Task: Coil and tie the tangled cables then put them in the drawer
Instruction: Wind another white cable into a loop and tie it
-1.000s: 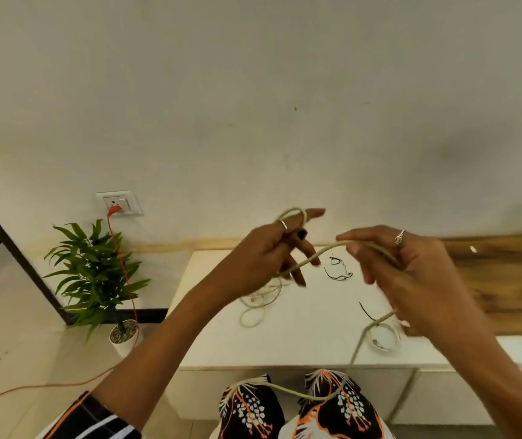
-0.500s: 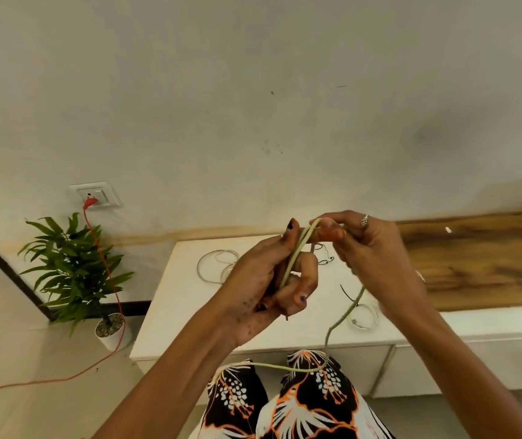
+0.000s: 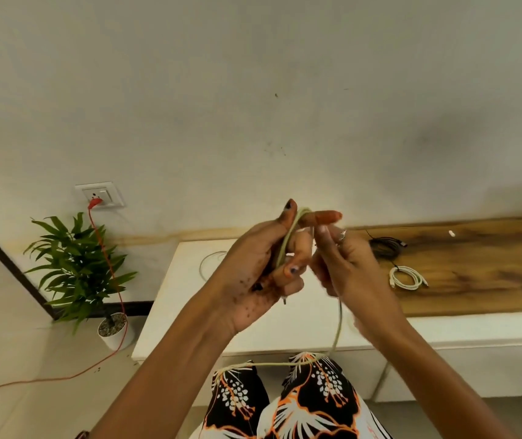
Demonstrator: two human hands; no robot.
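While the left hand [image 3: 264, 264] is raised above the white cabinet [image 3: 171, 318], its fingers curl round loops of a pale greenish cable [image 3: 288, 239], which runs up the palm and over the outstretched index finger. The right hand [image 3: 348, 264] sits just beside it, touching it at the fingertips, and pinches the same cable near the top of the loops; the exact fingers doing the pinching are partly hidden. From the right hand the loose length of cable drops in front of the cabinet's front edge and trails across the person's patterned lap [image 3: 285, 400].

On the cabinet's wooden section [image 3: 481, 274], to the right of the hands, lie a coiled white cable [image 3: 407, 278] and, behind it nearer the wall, a coiled black cable [image 3: 385, 246]. Another thin white cable [image 3: 210, 263] lies on the cabinet's white top behind the left hand. Left of the cabinet stands a potted plant [image 3: 77, 270], and an orange cord [image 3: 107, 264] runs from a wall socket [image 3: 101, 194] down past it.
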